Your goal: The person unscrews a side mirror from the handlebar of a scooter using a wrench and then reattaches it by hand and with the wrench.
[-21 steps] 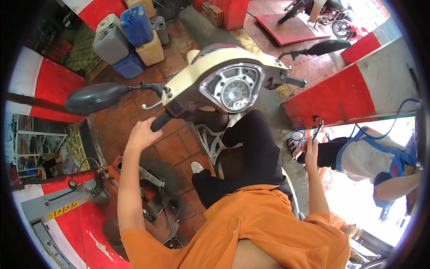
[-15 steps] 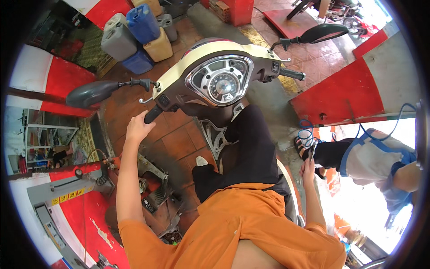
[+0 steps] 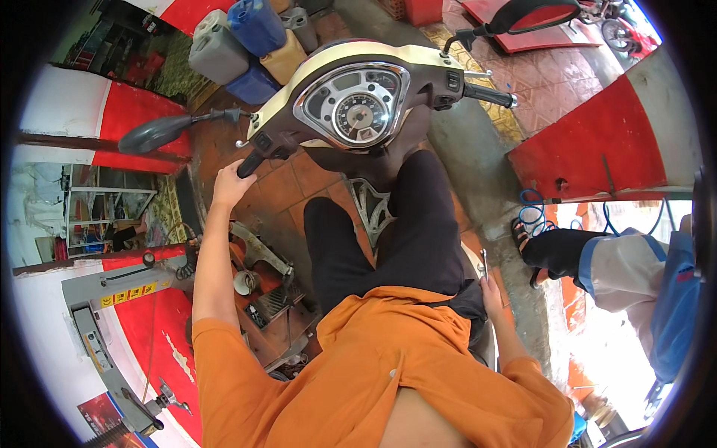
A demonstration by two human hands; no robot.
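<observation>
Beneath me is a scooter with a cream and brown handlebar cover and a round speedometer (image 3: pixel 358 116). My left hand (image 3: pixel 230 187) is closed around the end of its black left handlebar grip (image 3: pixel 252 163). The right handlebar grip (image 3: pixel 489 95) has no hand on it. Low at my right side, by the seat, my right hand (image 3: pixel 491 293) is closed on a slim metal wrench (image 3: pixel 483 263), whose head points up and forward. My dark-trousered legs lie either side of the scooter's middle.
Plastic jerrycans (image 3: pixel 258 28) stand at the far left. A grey tyre machine (image 3: pixel 123 287) and oily metal parts (image 3: pixel 261 284) are on my left. To my right, a person in a blue and grey garment (image 3: pixel 627 269) is beside a red and white wall (image 3: pixel 597 142) and a blue hose (image 3: pixel 532 211).
My view has shifted, and the scooter's front sits higher in it. My left knee has come up and outward. My right hand has shifted inward toward the seat, still holding the wrench.
</observation>
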